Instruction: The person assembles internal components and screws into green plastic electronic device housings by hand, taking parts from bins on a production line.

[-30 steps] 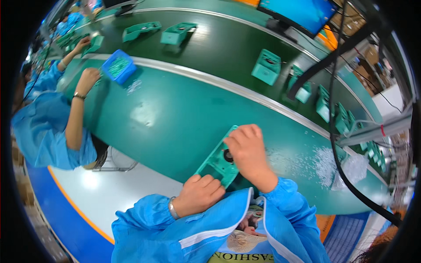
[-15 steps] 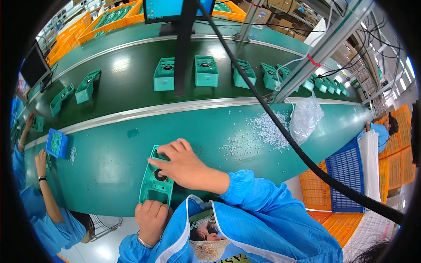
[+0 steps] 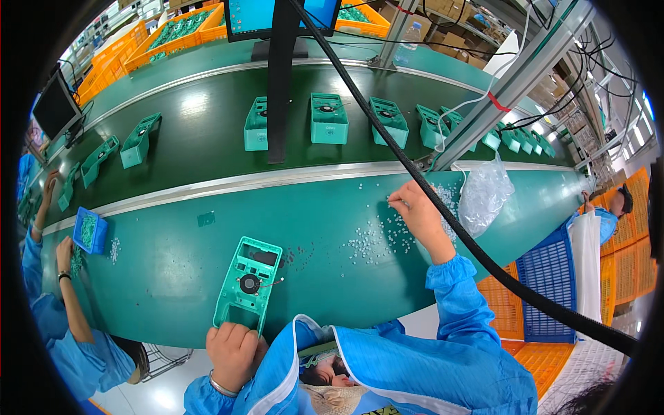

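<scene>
Left hand: at the lower centre-left of the frame, the left hand [image 3: 235, 356] is curled with knuckles up, its forearm coming in from the lower edge; a metal bracelet [image 3: 223, 386] circles the wrist.
Left grip: clamped on the near end of the green case, fingers folded over its edge.
Right hand: at the centre-right, the right hand [image 3: 419, 213] reaches out over the desk [image 3: 166, 283], forearm rising from the lower right, wrist bent so the fingers point to the left of the frame.
Right grip: thumb and fingertips together in a pinch; I cannot tell whether a small piece sits between them.
Green case: the green case [image 3: 238, 296] lies just left of the lower centre, slightly tilted, open side up, its far end pointing up the frame.
Fan: a round black fan [image 3: 250, 283] sits in the middle of the case, a thin wire [image 3: 274, 282] sticking out to its right.
White bits: loose white bits [image 3: 373, 243] are scattered at the centre-right, below and around the right hand.
Plastic bag: a clear plastic bag [image 3: 486, 197] rests right of the bits.
Black cable: a thick black cable [image 3: 484, 264] crosses the view from top centre to lower right.
</scene>
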Demonstrator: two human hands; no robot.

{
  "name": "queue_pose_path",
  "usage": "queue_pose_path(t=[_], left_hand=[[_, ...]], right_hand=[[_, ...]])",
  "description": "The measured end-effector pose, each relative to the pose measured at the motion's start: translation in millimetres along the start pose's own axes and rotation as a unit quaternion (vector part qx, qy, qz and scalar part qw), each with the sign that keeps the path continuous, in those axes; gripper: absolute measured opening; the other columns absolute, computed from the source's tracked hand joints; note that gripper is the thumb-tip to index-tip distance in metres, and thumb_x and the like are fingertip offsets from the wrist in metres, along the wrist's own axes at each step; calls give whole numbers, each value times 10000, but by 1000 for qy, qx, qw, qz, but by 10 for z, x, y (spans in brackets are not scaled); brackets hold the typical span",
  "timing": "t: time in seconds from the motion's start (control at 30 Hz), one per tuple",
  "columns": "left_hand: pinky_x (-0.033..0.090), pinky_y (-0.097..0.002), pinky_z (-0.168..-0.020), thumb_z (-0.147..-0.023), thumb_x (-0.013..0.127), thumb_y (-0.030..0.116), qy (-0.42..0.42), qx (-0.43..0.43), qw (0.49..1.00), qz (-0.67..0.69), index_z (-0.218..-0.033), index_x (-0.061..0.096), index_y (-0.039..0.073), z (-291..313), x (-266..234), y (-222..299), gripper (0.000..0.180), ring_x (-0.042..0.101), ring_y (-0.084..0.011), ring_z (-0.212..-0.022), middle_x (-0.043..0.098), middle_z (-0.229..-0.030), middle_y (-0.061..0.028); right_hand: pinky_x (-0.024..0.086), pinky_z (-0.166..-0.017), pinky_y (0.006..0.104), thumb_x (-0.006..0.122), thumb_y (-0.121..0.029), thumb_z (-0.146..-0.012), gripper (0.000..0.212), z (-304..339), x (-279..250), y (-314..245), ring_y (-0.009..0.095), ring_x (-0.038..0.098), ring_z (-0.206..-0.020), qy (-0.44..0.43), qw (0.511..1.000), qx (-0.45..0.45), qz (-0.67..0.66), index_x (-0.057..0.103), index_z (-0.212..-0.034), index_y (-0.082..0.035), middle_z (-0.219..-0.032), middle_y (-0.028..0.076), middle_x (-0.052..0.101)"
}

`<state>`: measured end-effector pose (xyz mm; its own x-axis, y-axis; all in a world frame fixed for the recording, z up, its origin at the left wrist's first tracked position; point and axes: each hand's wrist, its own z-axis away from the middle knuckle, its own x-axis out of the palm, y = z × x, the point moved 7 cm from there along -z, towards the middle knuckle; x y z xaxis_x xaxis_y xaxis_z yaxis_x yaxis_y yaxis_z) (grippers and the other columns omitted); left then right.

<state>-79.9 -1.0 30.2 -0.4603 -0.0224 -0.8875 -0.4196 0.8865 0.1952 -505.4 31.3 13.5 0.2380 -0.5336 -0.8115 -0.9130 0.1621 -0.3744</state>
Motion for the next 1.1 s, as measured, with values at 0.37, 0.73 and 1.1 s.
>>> queue_pose_path(t=[0.37,0.73,1.1], left_hand=[[333,-400,-617,-645,741,119,-10,-15,1000,-3,-772,574,126,-47,-34,27,209,551,-224,-716,507,-724,-18],[330,-396,-610,-631,745,108,-12,-18,1000,-6,-758,567,126,-49,-41,35,219,549,-221,-714,499,-719,-16],[332,-394,-612,-637,745,133,-15,-16,1000,0,-765,564,126,-31,-34,12,222,548,-223,-713,499,-724,-20]], right_hand=[[425,-884,417,812,-99,-731,107,23,122,-171,262,578,-934,11,998,-61,31,735,-799,-130,-850,14,612],[392,-938,422,837,-118,-715,123,56,178,37,246,578,-966,26,999,7,-42,772,-816,-143,-868,-17,658],[391,-988,464,801,-98,-693,122,9,65,-294,269,591,-1023,29,990,-99,91,735,-784,-144,-862,-10,644]])
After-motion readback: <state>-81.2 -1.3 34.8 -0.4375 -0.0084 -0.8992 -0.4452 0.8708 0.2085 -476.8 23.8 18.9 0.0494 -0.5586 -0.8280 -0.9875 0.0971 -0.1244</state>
